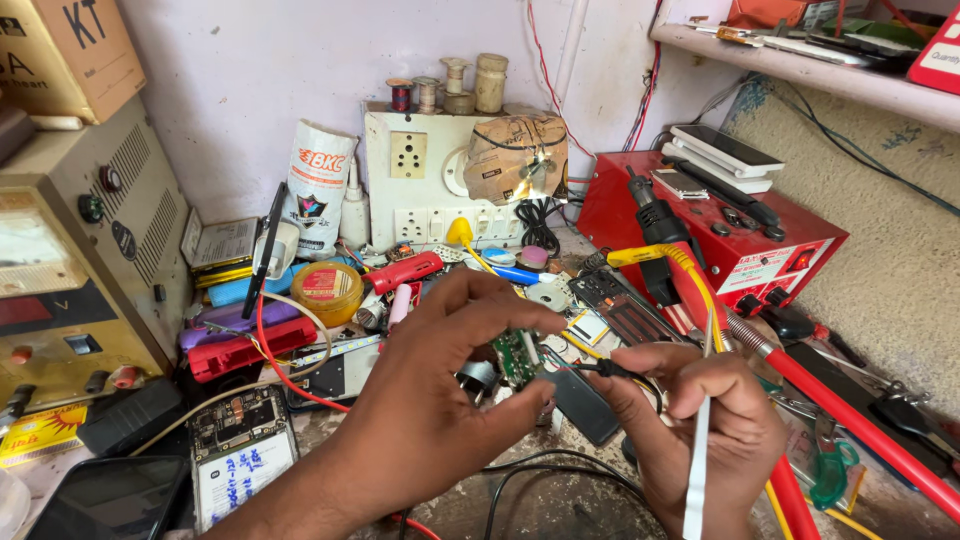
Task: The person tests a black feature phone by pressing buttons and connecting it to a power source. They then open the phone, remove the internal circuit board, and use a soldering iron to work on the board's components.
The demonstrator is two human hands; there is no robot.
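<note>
Entry, ordered left to right from the green circuit board (517,357).

- Far left of the board: a beige power supply (75,260); nearer, an opened phone (240,445).
- Left hand (440,400): closed narrowly on the board, which is pinched between thumb and fingertips, long axis roughly upright.
- Just right of the board: a black probe tip (610,369), lying roughly level and aimed leftward at it.
- Right hand (715,420): closed on the probe and white tweezers (697,470).
- Further right: a red repair station (720,235).
</note>
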